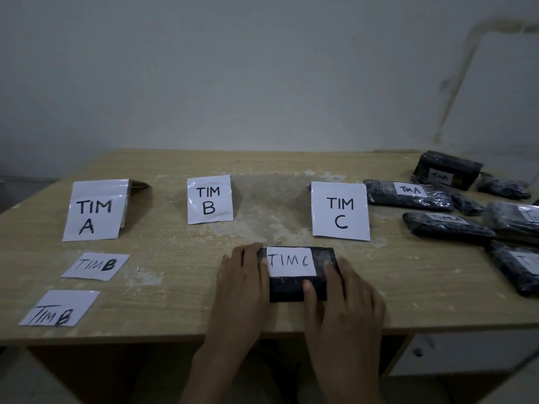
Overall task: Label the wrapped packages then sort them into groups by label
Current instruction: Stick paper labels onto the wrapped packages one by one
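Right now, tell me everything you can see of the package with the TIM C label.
The package is a flat rectangular block wrapped in glossy black plastic, lying on the wooden table near its front edge, just before the standing TIM C sign. A white paper label handwritten TIM C sits on its top. The left hand rests on its left edge, touching the label; the right hand presses its right side, thumb on top.

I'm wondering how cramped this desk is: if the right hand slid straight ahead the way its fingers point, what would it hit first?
Most likely the TIM C sign, just beyond the package that the right hand presses on. Depth is hard to judge from this one view.
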